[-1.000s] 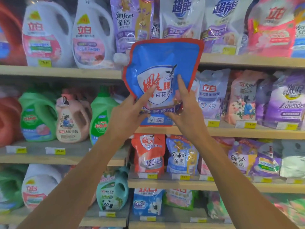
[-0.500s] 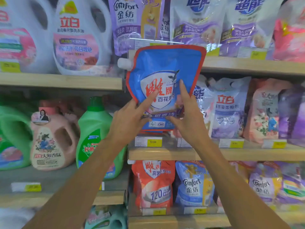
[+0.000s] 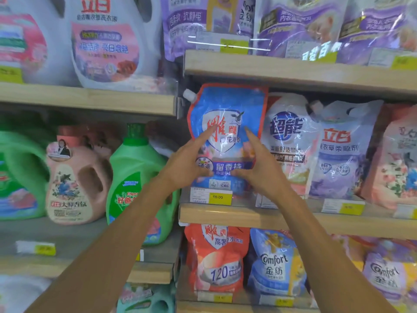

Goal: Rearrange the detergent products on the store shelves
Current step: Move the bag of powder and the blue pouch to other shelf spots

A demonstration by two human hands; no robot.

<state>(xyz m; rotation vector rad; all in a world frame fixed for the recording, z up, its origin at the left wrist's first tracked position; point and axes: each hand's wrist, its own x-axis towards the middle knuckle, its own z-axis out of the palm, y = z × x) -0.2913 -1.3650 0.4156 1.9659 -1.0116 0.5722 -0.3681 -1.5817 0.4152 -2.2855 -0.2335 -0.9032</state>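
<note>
A blue detergent pouch [image 3: 228, 102] with a red border and a white spout stands upright at the left end of the middle right shelf [image 3: 248, 216], behind a price tag reading 10.00. My left hand [image 3: 188, 161] grips its lower left side with the index finger stretched up over the label. On the lower right side, my right hand [image 3: 259, 168] holds it the same way. A white and blue pouch [image 3: 287, 132] stands right beside it.
Green [image 3: 137, 177] and pink [image 3: 76, 177] jugs stand on the left shelf. A lavender pouch [image 3: 345, 150] and a floral one [image 3: 397, 159] fill the middle shelf to the right. Large white jugs and purple pouches sit above, red and blue pouches below.
The blue pouch has gone from in front of the upper shelf edge down into the slot on the middle shelf. Both hands moved with it, and the view has closed in.
</note>
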